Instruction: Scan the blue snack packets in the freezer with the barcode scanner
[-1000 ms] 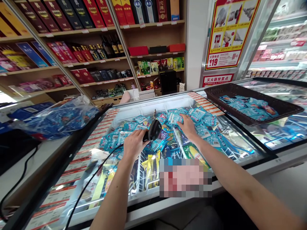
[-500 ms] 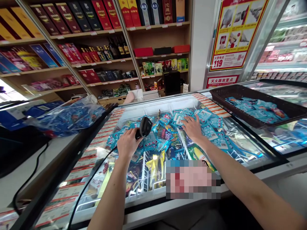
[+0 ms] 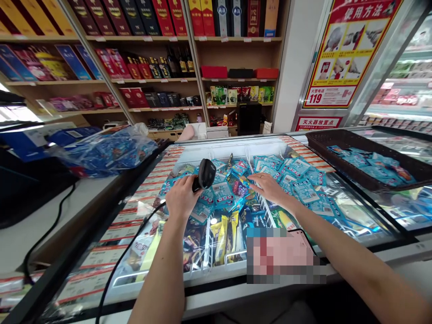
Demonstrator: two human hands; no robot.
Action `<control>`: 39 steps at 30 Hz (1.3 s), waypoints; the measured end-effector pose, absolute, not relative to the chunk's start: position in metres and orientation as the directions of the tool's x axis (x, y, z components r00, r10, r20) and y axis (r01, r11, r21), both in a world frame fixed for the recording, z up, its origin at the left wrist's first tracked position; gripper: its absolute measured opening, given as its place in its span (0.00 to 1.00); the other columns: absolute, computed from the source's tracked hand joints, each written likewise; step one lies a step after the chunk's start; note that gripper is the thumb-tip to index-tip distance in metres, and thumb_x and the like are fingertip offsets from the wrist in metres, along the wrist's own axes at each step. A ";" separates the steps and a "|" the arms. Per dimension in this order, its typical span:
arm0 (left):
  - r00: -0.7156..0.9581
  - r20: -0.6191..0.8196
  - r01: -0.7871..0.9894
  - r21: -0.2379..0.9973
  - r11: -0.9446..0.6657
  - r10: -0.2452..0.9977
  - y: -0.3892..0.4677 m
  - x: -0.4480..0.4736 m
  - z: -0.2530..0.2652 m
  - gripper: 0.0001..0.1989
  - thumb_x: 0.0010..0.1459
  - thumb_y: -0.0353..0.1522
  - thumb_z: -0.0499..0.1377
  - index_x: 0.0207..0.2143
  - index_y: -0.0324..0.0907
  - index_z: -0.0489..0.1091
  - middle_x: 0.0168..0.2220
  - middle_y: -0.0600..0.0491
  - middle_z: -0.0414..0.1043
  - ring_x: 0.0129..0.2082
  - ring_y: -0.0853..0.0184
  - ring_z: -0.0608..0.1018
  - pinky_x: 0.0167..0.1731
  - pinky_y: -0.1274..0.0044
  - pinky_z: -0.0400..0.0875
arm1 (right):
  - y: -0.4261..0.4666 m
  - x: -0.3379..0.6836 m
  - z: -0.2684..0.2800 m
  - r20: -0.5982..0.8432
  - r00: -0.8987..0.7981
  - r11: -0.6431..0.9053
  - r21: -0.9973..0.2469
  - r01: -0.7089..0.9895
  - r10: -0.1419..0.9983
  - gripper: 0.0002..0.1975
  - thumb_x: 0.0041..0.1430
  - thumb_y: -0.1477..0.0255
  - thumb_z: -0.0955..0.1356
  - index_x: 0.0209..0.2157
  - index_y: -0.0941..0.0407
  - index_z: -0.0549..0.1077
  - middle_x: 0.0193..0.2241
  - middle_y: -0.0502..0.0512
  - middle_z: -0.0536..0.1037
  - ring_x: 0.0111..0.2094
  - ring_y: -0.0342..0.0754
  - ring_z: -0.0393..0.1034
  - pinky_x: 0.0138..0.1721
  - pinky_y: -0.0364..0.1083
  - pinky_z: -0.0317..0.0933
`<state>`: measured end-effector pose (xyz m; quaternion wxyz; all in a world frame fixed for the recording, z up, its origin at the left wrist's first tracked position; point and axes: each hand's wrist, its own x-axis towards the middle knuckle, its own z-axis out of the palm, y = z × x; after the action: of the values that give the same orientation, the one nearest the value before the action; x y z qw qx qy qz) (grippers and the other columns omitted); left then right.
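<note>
My left hand (image 3: 180, 195) is wrapped round the handle of a black barcode scanner (image 3: 205, 173), its head tilted over the freezer and its cable trailing past my left forearm. Beneath the scanner, blue packets (image 3: 218, 194) are spread over the glass top. My right hand (image 3: 268, 186) hovers palm down at the middle, fingers stretched to the left with nothing visible in them; its fingertips are partly hidden. Just beyond and to the right of this hand, more blue packets (image 3: 305, 191) lie loosely overlapped.
On the right stands a dark brown tray (image 3: 324, 144) with blue packets in it. A clear plastic bag (image 3: 118, 148) of blue packages sits at the left. Close to the front edge lies a phone (image 3: 302, 240), mostly blurred out. Shelves (image 3: 241, 39) of boxes line the back.
My right hand has drawn left and slightly nearer, off the blue packets, with its fingers less spread. My left hand keeps the scanner. The view has shifted a little.
</note>
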<state>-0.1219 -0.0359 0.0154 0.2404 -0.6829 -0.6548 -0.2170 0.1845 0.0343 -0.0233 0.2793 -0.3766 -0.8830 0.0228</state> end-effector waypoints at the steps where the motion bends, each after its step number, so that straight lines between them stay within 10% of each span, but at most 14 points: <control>1: 0.041 0.609 0.999 -0.042 -0.020 0.792 -0.036 -0.122 0.015 0.19 0.54 0.39 0.55 0.48 0.45 0.65 0.42 0.48 0.73 0.44 0.58 0.72 0.33 0.72 0.64 | 0.033 0.178 -0.022 0.450 -0.588 0.729 -0.268 0.629 0.672 0.20 0.63 0.62 0.58 0.54 0.51 0.64 0.51 0.54 0.71 0.52 0.50 0.63 0.53 0.53 0.54; 14: 0.024 0.574 1.000 -0.002 -0.028 0.819 -0.039 -0.124 0.014 0.18 0.53 0.40 0.57 0.46 0.44 0.66 0.41 0.47 0.72 0.44 0.56 0.72 0.35 0.70 0.64 | 0.015 0.096 -0.009 0.297 -0.481 0.554 -0.255 0.792 0.825 0.33 0.40 0.38 0.62 0.29 0.56 0.70 0.33 0.60 0.74 0.38 0.54 0.68 0.39 0.51 0.60; 26: 0.093 0.557 0.995 -0.032 -0.090 0.825 -0.038 -0.115 0.012 0.18 0.55 0.40 0.55 0.47 0.45 0.65 0.42 0.47 0.72 0.45 0.59 0.72 0.33 0.73 0.64 | 0.051 0.172 -0.034 0.164 -0.131 0.205 -0.884 0.420 0.978 0.16 0.50 0.64 0.68 0.39 0.54 0.65 0.26 0.49 0.73 0.22 0.47 0.71 0.19 0.44 0.63; 39: 0.402 0.409 0.916 -0.175 -0.362 0.819 -0.034 -0.088 0.010 0.19 0.52 0.40 0.58 0.47 0.46 0.65 0.40 0.48 0.72 0.45 0.59 0.72 0.35 0.73 0.65 | 0.058 0.230 -0.051 0.329 -0.015 0.311 -0.877 0.366 0.944 0.19 0.54 0.62 0.64 0.46 0.54 0.64 0.26 0.52 0.73 0.25 0.50 0.71 0.21 0.49 0.67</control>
<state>-0.0875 -0.0341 0.0103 0.1903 -0.8153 -0.5319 -0.1270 0.2299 0.0575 -0.0507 0.4864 -0.5059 -0.6474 0.2973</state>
